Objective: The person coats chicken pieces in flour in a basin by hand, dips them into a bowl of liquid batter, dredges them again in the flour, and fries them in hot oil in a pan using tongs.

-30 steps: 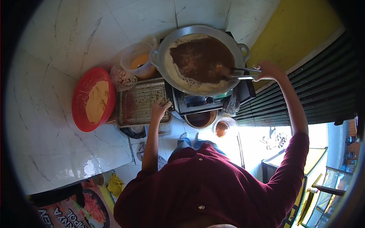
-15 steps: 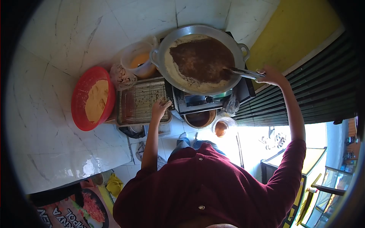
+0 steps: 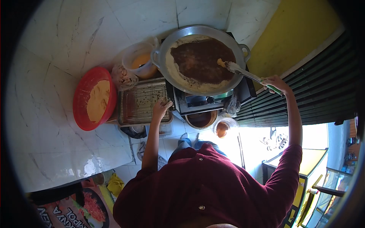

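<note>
Tongs (image 3: 247,73) over wok (image 3: 201,30) | right hand (image 3: 276,84) grips them | left hand (image 3: 162,108) at tray (image 3: 137,100), hold unclear | red basin (image 3: 81,97), bag (image 3: 124,78) beside tray

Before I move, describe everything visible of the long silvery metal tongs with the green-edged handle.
The long silvery metal tongs slant across the rim of the wide grey metal wok, held near their green-edged end by the right hand. Their arms look nearly together. The pale tips are above the dark brown liquid, with a small golden lump at them. Contact with the rim is unclear.
</note>
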`<state>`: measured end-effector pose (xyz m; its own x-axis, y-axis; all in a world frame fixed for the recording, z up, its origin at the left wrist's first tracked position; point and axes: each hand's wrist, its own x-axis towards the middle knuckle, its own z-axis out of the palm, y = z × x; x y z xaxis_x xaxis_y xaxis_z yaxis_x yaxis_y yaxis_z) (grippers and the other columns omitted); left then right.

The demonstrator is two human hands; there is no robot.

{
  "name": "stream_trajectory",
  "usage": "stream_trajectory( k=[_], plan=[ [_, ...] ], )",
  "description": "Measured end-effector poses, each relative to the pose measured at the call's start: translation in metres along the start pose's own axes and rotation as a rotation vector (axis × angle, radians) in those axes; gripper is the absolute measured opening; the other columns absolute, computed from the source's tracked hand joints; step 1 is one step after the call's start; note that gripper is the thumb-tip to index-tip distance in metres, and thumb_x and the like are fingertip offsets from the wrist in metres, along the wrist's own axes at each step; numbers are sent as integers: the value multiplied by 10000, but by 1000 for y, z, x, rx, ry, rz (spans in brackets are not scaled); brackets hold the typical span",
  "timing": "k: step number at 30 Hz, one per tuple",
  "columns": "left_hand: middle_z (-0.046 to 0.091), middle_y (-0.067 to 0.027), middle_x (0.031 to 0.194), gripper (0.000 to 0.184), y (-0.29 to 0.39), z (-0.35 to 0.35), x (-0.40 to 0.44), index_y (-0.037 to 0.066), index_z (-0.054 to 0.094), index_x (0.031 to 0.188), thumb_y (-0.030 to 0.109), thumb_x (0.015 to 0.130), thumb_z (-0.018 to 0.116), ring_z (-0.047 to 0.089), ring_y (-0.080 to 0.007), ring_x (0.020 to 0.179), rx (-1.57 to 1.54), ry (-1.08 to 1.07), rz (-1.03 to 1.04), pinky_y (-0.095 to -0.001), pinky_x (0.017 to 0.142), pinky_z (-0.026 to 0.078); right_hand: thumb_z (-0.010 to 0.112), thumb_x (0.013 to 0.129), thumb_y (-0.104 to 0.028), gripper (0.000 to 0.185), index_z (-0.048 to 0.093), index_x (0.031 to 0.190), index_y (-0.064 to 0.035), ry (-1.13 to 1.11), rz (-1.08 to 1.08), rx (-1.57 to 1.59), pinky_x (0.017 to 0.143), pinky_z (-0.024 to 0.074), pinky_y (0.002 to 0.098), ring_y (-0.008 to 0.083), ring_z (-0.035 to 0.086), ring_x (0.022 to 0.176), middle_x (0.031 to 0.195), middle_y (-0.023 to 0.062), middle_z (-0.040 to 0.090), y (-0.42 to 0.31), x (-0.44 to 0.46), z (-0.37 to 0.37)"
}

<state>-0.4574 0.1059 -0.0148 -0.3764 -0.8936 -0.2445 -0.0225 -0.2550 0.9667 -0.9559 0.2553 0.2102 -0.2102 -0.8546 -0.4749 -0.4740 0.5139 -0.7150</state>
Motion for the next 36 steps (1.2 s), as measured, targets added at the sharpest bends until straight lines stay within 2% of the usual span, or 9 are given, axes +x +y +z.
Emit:
stream_trajectory(
  k=[8, 14, 16, 17, 19, 22, 29, 33, 36],
  plan=[
    [600, -179, 949, 368, 4, 1, -2, -82, 436, 1085, 13, 779, 617, 597, -185, 870, 28, 22, -4, -251, 780, 483, 616, 794, -224, 244, 633, 831, 16, -18, -6, 249, 335, 359, 202, 78, 470, 402, 581, 56, 551, 10, -2, 4],
    [598, -157, 982, 414, 1, 1, -1, -85, 427, 1151, 20, 790, 601, 591, -161, 898, -2, 10, -16, -241, 809, 473, 650, 758, -268, 311, 643, 839, 33, 48, -12, -100, 388, 404, 228, 90, 516, 469, 621, 81, 581, -9, 1, 9],
    [597, -153, 985, 389, 2, 1, -1, -74, 440, 1134, 18, 791, 599, 593, -161, 897, 48, 18, -30, -241, 807, 475, 673, 706, -301, 370, 640, 861, 34, 289, -362, -458, 513, 467, 291, 173, 581, 548, 660, 125, 611, 0, 14, 17],
    [597, -153, 985, 389, 1, 1, -1, -74, 440, 1134, 18, 791, 599, 593, -161, 897, 47, 19, -29, -241, 807, 475, 673, 706, -301, 370, 640, 861, 34, 289, -363, -459, 513, 467, 291, 173, 581, 548, 660, 125, 611, 3, 16, 15],
    [597, -151, 987, 392, -2, 1, 0, -75, 437, 1141, 21, 796, 597, 595, -167, 900, 21, 39, -21, -243, 807, 475, 669, 673, -315, 378, 641, 882, 0, 344, -370, -741, 642, 478, 344, 270, 609, 657, 720, 163, 622, -6, 12, 21],
    [598, -152, 987, 394, -3, 0, 1, -84, 433, 1140, 28, 798, 596, 596, -172, 902, 43, 44, -9, -248, 809, 474, 654, 674, -317, 355, 645, 893, -38, 343, -334, -855, 669, 477, 368, 306, 604, 711, 757, 169, 617, -30, -7, 32],
    [599, -145, 988, 395, 2, 6, -7, -77, 445, 1134, 45, 794, 607, 595, -176, 902, 40, 94, -1, -254, 807, 475, 646, 700, -279, 301, 640, 881, -39, 467, -405, -777, 669, 483, 374, 298, 605, 704, 710, 166, 607, -13, -30, 39],
    [604, -140, 970, 393, 7, 12, -12, -76, 458, 1119, 52, 786, 621, 595, -161, 868, 221, 158, 9, -247, 783, 478, 638, 718, -282, 326, 631, 919, -26, 410, -219, -659, 685, 479, 359, 289, 610, 728, 751, 182, 609, -8, -40, 40],
    [610, -135, 949, 389, 4, 17, -13, -80, 470, 1106, 58, 780, 632, 593, -148, 844, 194, 197, 43, -235, 759, 477, 638, 726, -267, 343, 624, 950, -8, 418, -256, -623, 705, 469, 346, 281, 610, 748, 792, 186, 616, -3, -40, 40]
  ],
)
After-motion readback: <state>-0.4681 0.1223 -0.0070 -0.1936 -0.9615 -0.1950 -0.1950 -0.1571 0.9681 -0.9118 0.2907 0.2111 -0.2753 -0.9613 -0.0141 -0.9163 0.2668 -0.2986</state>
